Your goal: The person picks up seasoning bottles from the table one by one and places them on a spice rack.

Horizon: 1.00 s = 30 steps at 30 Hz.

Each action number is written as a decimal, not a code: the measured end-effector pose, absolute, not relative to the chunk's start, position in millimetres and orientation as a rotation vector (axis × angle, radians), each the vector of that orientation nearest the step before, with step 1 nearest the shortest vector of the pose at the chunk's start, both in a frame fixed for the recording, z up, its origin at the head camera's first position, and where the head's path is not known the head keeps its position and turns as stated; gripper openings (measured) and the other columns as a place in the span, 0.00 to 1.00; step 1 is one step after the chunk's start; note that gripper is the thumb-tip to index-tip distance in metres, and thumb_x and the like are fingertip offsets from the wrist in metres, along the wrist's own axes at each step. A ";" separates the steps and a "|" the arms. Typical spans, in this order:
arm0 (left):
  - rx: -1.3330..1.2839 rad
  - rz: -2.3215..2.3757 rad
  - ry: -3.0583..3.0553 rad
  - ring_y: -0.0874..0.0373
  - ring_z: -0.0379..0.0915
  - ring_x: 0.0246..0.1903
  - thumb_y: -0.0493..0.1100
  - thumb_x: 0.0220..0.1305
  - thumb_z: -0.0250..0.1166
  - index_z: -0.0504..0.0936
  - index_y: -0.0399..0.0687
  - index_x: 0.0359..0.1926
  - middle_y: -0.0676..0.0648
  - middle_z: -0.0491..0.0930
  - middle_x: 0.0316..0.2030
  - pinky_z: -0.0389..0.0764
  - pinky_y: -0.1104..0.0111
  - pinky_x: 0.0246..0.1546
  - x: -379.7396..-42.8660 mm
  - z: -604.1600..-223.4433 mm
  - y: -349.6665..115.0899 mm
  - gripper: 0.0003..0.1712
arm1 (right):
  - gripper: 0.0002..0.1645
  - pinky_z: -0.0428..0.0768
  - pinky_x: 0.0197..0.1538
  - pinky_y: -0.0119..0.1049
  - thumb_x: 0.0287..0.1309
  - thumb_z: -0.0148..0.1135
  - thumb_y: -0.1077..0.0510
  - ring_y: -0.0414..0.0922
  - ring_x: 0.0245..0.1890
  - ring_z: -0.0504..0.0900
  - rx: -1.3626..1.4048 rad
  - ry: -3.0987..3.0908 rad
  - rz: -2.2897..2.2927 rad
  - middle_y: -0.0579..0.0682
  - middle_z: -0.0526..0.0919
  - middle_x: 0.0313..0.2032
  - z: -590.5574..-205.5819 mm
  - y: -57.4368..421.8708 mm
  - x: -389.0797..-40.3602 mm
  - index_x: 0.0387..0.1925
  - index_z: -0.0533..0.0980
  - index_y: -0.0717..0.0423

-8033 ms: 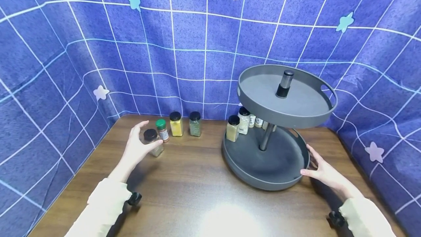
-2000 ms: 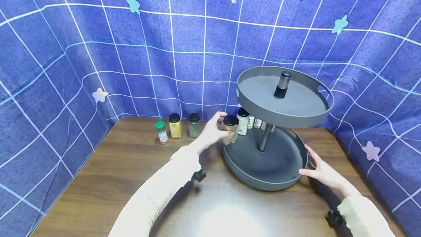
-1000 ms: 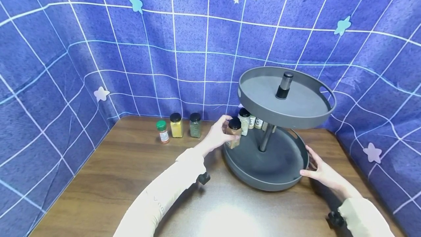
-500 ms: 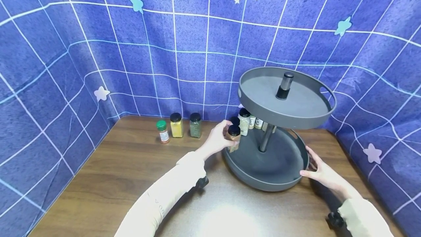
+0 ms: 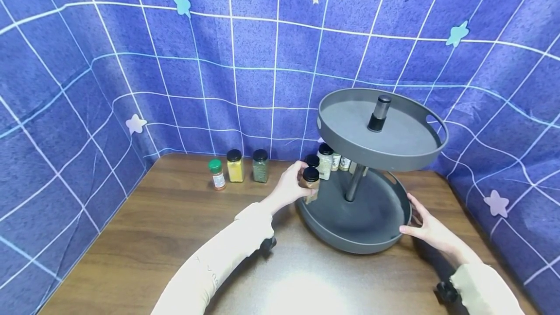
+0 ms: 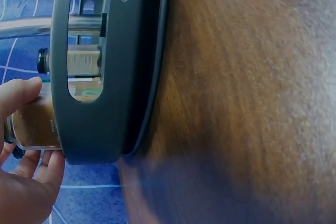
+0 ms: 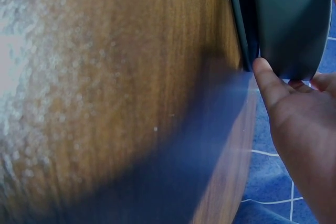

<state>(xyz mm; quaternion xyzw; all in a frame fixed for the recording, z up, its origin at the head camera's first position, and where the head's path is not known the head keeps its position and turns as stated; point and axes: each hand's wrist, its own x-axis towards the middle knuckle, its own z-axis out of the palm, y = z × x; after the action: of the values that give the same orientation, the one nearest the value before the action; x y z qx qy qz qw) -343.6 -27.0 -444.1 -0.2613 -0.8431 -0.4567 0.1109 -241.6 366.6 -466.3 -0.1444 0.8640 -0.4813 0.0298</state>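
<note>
My left hand (image 5: 286,186) holds a spice jar (image 5: 311,186) with a black lid and brown powder at the left edge of the two-tier grey turntable's lower tray (image 5: 358,227). In the left wrist view, thumb and fingers lie on either side of this brown jar (image 6: 37,124), just behind the tray wall with its slot. Another black-lidded jar (image 5: 312,160) stands directly behind it, mostly hidden. My right hand (image 5: 430,230) touches the lower tray's outer wall on the right, and the right wrist view shows its fingers (image 7: 270,82) against the dark wall.
A white-content jar (image 5: 325,162) and small labelled bottles (image 5: 344,163) stand at the lower tray's back. The upper tray (image 5: 350,111) overhangs them. On the table at left are a green-capped bottle (image 5: 217,175), a yellow jar (image 5: 235,166) and a green-herb jar (image 5: 260,166).
My left hand has brought the brown jar from the table's left to the lower tray. Over the last second it came slightly nearer and lower, then stayed. My right hand keeps its place.
</note>
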 end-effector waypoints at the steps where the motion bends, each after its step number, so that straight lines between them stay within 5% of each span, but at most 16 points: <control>1: -0.773 -1.352 -2.478 0.58 0.74 0.38 0.40 0.37 0.79 0.70 0.46 0.51 0.47 0.76 0.42 0.75 0.71 0.40 -343.1 -443.5 -27.3 0.38 | 0.58 0.61 0.49 0.10 0.54 0.64 0.66 0.78 0.62 0.49 -0.446 2.664 -1.485 0.76 0.47 0.66 -466.5 366.8 -241.6 0.72 0.35 0.61; 13: -0.816 -1.325 -2.443 0.55 0.73 0.47 0.42 0.37 0.79 0.69 0.46 0.57 0.47 0.77 0.44 0.72 0.62 0.53 -339.0 -421.7 -38.8 0.42 | 0.57 0.61 0.49 0.10 0.54 0.64 0.66 0.78 0.62 0.49 -0.460 2.676 -1.478 0.77 0.47 0.67 -466.6 367.2 -241.3 0.72 0.35 0.62; 30: -0.893 -1.282 -2.375 0.49 0.73 0.50 0.45 0.40 0.78 0.70 0.44 0.57 0.45 0.75 0.50 0.72 0.60 0.56 -324.1 -390.7 -74.7 0.41 | 0.58 0.62 0.51 0.11 0.54 0.64 0.66 0.77 0.62 0.49 -0.488 2.655 -1.506 0.76 0.47 0.67 -467.0 367.6 -241.6 0.72 0.35 0.63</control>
<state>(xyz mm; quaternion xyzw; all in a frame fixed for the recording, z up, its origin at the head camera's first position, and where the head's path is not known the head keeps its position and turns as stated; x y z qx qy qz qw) -324.1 -74.7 -390.7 -0.3105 -0.8261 -0.4461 0.1490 -241.6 367.6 -467.0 -0.1577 0.8586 -0.4871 0.0253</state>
